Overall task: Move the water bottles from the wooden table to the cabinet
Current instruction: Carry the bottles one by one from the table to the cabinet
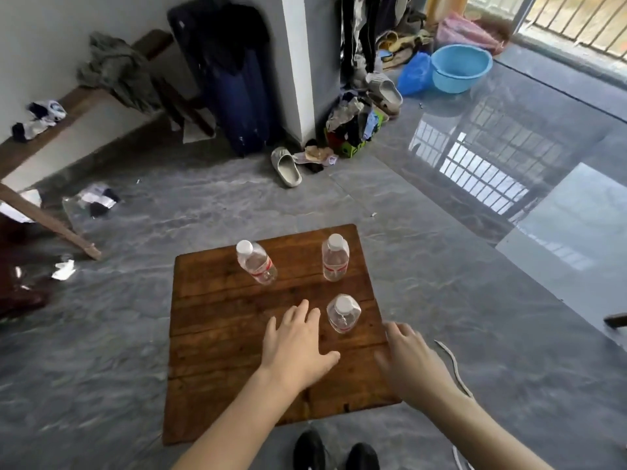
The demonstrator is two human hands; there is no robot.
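Three clear water bottles with white caps stand upright on a low wooden table [220, 334]. One bottle [257, 262] is at the far left, another [335, 257] at the far right, both with red labels. The nearest bottle [343, 313] stands by the table's right edge. My left hand [298, 344] hovers over the table with fingers spread, just left of the nearest bottle and apart from it. To the right of that bottle, my right hand [412, 359] is over the table's right edge with relaxed fingers, holding nothing. No cabinet is in view.
Grey tiled floor surrounds the table. A dark suitcase [234, 86] leans at the back wall beside a pillar. Slippers [286, 166], a clothes pile [356, 127] and a blue basin [459, 67] lie beyond. A wooden bench [78, 106] runs along the left. My black shoes [334, 452] are at the bottom.
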